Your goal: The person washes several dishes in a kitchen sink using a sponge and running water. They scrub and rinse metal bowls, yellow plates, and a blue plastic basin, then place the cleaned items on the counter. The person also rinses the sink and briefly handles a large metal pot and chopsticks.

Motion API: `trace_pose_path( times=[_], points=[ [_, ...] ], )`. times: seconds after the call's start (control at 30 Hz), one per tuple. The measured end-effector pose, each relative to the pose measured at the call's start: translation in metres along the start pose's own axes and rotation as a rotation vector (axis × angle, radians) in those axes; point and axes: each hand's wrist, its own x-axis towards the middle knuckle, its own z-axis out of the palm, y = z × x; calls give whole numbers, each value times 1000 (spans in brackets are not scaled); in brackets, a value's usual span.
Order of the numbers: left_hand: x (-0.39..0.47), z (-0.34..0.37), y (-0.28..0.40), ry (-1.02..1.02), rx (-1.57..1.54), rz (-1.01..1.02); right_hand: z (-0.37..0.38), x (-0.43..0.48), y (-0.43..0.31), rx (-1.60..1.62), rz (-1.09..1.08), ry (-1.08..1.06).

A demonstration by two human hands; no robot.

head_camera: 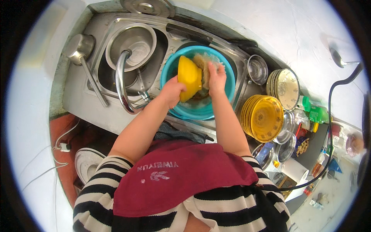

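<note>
My left hand (pixel 173 91) grips the rim of a yellow bowl (pixel 189 79), which is tipped on its side over a turquoise plastic basin (pixel 231 87). In my right hand (pixel 216 77) is a tan scrubbing cloth or mesh pad (pixel 203 68), close against the bowl's foot; whether it touches is hard to tell. Water and suds show in the basin beneath both hands. What lies under the water is mostly hidden. The basin sits in the right-hand bowl of a stainless steel double sink (pixel 162 68).
A curved chrome faucet (pixel 120 82) arches by a steel bowl (pixel 142 46) in the left sink. A long-handled saucepan (pixel 79 53) lies farther left. Right of the basin stand stacked yellow bowls (pixel 263 117), cream bowls (pixel 285 88) and a glass bowl (pixel 257 69). A black cable (pixel 330 116) hangs at right.
</note>
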Motion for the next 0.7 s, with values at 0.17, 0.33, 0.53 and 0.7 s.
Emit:
trace_pose_path(
  times=[0.17, 0.33, 0.53, 0.7],
  points=[
    [8, 17, -2, -118, 209, -75, 15, -63, -67, -748, -641, -123],
    [-21, 22, 5, -238, 523, 23, -12, 29, -74, -545, -125, 46],
    [-26, 23, 16, -200, 151, 505, -11, -29, -22, -195, -25, 338],
    [-11, 27, 18, -278, -195, 245, 17, -108, -64, -464, -829, 147]
  ],
)
